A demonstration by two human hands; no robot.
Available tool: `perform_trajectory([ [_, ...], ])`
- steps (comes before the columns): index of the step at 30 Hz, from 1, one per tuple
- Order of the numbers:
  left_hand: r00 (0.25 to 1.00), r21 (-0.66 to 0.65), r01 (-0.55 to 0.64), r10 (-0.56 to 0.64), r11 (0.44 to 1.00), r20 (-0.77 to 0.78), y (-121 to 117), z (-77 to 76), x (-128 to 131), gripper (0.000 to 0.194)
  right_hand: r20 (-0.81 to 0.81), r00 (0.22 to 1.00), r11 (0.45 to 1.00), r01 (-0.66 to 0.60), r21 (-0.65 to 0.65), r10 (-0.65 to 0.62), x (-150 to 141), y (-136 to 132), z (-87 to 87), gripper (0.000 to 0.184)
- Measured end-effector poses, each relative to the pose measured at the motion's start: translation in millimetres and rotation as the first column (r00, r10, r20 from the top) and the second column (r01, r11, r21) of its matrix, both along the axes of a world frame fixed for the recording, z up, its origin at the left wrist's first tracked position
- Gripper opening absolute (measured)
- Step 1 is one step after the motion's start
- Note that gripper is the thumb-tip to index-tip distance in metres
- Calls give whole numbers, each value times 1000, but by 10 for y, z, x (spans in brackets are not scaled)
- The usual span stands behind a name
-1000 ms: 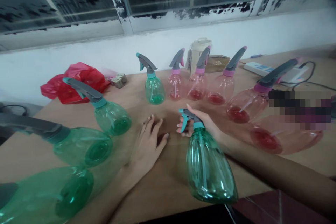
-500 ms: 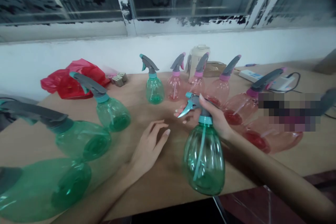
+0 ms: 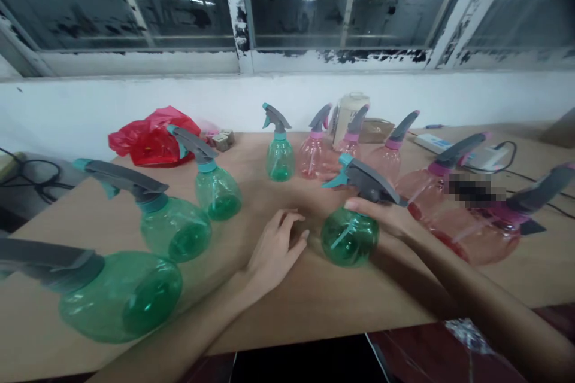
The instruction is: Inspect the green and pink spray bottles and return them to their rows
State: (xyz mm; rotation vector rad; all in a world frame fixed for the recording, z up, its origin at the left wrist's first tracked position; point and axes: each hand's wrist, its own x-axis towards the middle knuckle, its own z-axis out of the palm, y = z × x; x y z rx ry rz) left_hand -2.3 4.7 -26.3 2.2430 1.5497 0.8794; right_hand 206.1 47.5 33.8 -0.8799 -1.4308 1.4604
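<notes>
My right hand [image 3: 386, 215] grips a green spray bottle [image 3: 349, 242] just below its grey and teal trigger head, with the thumb across its shoulder. The bottle's head points left and its base faces partly toward me. My left hand [image 3: 276, 251] is to the left of it, empty, with fingers loosely bent and the thumb apart. Nearest on its left are green spray bottles: one at mid-table [image 3: 218, 191], another closer [image 3: 175, 227] and a large-looking one in front [image 3: 121, 296]. A further green spray bottle [image 3: 280, 158] stands at the back.
Several pink spray bottles curve along the right, from the back one [image 3: 311, 155] to the nearest one [image 3: 480, 233]. Behind them are a beige box [image 3: 353, 111] and a white power strip [image 3: 433, 146] with cables. A red plastic bag [image 3: 155, 137] lies back left on the wooden table [image 3: 269, 323].
My right hand has moved the green spray bottle away from me, and its base has swung away, toward the table. My left hand stays much the same. The camera view has shifted a little.
</notes>
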Motion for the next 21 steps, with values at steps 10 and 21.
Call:
perform_trajectory([
  [10, 1000, 14, 0, 0, 1000, 19, -40, -10, 22, 16, 392, 894, 888, 15, 459, -217, 242, -123, -334, 49],
  [21, 938, 224, 205, -257, 953, 232, -242, 118, 75, 5, 576, 726, 816, -35, 576, -376, 344, -257, -383, 57],
])
